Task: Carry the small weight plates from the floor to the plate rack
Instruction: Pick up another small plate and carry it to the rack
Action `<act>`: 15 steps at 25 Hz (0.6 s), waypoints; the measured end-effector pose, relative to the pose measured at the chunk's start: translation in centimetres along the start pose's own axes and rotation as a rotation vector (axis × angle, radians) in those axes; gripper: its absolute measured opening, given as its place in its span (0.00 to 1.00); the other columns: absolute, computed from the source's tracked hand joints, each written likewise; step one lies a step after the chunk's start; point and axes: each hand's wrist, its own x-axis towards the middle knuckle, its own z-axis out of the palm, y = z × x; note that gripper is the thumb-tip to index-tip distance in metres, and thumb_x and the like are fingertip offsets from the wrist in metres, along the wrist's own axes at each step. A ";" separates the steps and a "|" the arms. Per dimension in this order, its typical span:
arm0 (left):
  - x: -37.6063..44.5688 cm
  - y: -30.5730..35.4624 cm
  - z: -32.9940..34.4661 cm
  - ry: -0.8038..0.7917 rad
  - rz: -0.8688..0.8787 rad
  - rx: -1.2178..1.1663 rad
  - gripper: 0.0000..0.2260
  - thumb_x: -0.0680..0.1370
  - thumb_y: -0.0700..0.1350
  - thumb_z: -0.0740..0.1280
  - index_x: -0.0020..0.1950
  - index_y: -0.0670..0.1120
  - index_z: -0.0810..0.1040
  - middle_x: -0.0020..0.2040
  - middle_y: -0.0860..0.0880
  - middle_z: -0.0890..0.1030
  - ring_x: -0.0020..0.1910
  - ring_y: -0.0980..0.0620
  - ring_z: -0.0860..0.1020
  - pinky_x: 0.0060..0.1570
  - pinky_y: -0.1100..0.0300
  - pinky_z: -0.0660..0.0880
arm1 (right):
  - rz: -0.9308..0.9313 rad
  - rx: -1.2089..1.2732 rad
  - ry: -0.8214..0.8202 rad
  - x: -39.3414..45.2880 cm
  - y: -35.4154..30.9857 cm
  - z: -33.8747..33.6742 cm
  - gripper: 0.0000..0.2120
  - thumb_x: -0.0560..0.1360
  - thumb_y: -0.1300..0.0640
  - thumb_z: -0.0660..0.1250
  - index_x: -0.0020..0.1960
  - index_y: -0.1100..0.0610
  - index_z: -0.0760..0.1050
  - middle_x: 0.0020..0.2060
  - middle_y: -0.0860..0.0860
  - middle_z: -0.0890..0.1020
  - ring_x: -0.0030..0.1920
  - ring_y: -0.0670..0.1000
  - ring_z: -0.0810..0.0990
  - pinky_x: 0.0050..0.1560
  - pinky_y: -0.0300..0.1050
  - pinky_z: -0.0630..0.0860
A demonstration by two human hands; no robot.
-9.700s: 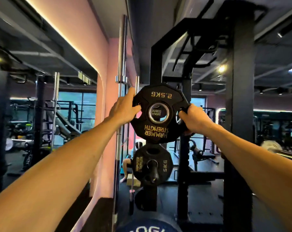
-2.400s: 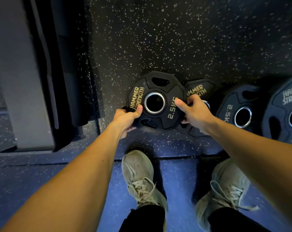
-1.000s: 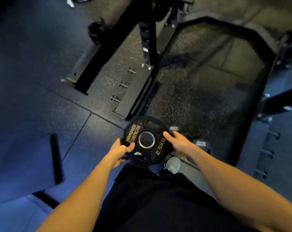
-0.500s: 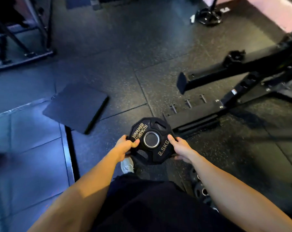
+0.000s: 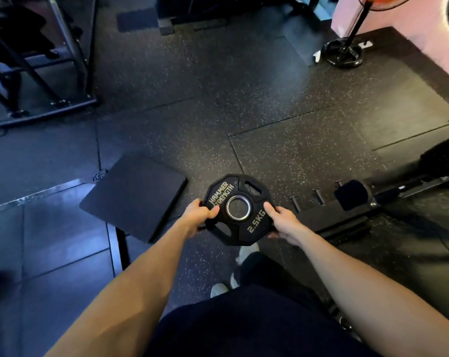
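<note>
I hold a black 2.5 kg weight plate (image 5: 237, 211) with gold "Hammer Strength" lettering and a steel-ringed centre hole, flat in front of my waist above the floor. My left hand (image 5: 197, 217) grips its left edge, thumb on top. My right hand (image 5: 282, 222) grips its right edge, thumb on the face beside the "2.5KG" mark. The plate rack is out of view, and so are the other plates on the floor.
A black square mat (image 5: 135, 195) lies on the rubber floor to the left. A black rack base beam (image 5: 372, 199) with pegs runs off to the right. A machine frame (image 5: 45, 73) stands far left, a fan stand base (image 5: 343, 51) far right by a pink wall.
After lifting the plate off the floor pile I have turned left with it; the mat and rack base have slid rightward in view. Both hands keep the same grip.
</note>
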 end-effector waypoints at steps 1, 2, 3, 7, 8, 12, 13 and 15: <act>1.5 2.0 -0.3 -0.003 0.008 -0.002 0.08 0.78 0.42 0.69 0.49 0.50 0.70 0.43 0.51 0.78 0.40 0.52 0.76 0.38 0.59 0.71 | 0.000 0.005 0.008 1.7 -1.9 0.1 0.17 0.78 0.42 0.59 0.55 0.55 0.72 0.49 0.52 0.81 0.48 0.53 0.80 0.34 0.45 0.78; 3.2 4.0 -0.6 -0.005 0.014 0.000 0.08 0.78 0.42 0.69 0.49 0.50 0.70 0.43 0.51 0.78 0.40 0.53 0.76 0.37 0.60 0.71 | 0.003 0.009 0.013 3.5 -3.9 0.1 0.18 0.78 0.42 0.59 0.56 0.55 0.72 0.49 0.52 0.80 0.49 0.53 0.80 0.34 0.45 0.77; 4.9 5.8 -0.8 -0.006 0.015 0.002 0.08 0.78 0.42 0.69 0.51 0.49 0.71 0.43 0.51 0.78 0.40 0.53 0.75 0.37 0.60 0.71 | 0.015 0.013 0.016 5.0 -5.5 0.0 0.18 0.78 0.42 0.59 0.57 0.55 0.73 0.49 0.52 0.80 0.49 0.53 0.79 0.33 0.45 0.77; 12.6 14.4 -0.9 0.001 0.019 0.032 0.11 0.77 0.41 0.70 0.57 0.45 0.72 0.49 0.46 0.79 0.41 0.52 0.76 0.38 0.58 0.71 | 0.003 0.028 0.025 12.9 -13.4 -0.9 0.19 0.79 0.43 0.59 0.56 0.58 0.73 0.42 0.52 0.80 0.39 0.51 0.79 0.26 0.41 0.75; 14.3 16.8 -0.9 0.009 0.013 0.036 0.11 0.77 0.41 0.70 0.56 0.45 0.72 0.50 0.46 0.79 0.42 0.51 0.76 0.38 0.58 0.71 | -0.003 0.028 0.024 14.4 -15.8 -1.4 0.19 0.79 0.43 0.59 0.56 0.58 0.74 0.40 0.51 0.80 0.37 0.51 0.79 0.24 0.39 0.74; 20.4 25.9 -0.2 -0.025 0.011 0.051 0.09 0.77 0.42 0.70 0.55 0.45 0.72 0.48 0.46 0.79 0.41 0.52 0.76 0.36 0.59 0.71 | -0.007 0.022 0.048 19.9 -24.4 -3.8 0.18 0.79 0.43 0.59 0.54 0.57 0.74 0.39 0.50 0.80 0.36 0.48 0.78 0.25 0.39 0.73; 22.2 28.1 0.2 -0.035 0.005 0.056 0.09 0.77 0.43 0.70 0.54 0.46 0.72 0.49 0.46 0.79 0.43 0.51 0.77 0.38 0.57 0.74 | -0.003 0.030 0.056 21.4 -26.4 -4.6 0.18 0.79 0.42 0.59 0.54 0.57 0.74 0.39 0.50 0.79 0.35 0.48 0.77 0.26 0.40 0.73; 25.8 32.4 1.0 -0.061 -0.002 0.054 0.09 0.77 0.43 0.71 0.53 0.47 0.73 0.49 0.46 0.80 0.44 0.50 0.77 0.41 0.55 0.77 | 0.006 0.039 0.066 24.5 -30.2 -6.0 0.18 0.79 0.42 0.59 0.54 0.57 0.74 0.38 0.50 0.79 0.33 0.47 0.76 0.27 0.40 0.74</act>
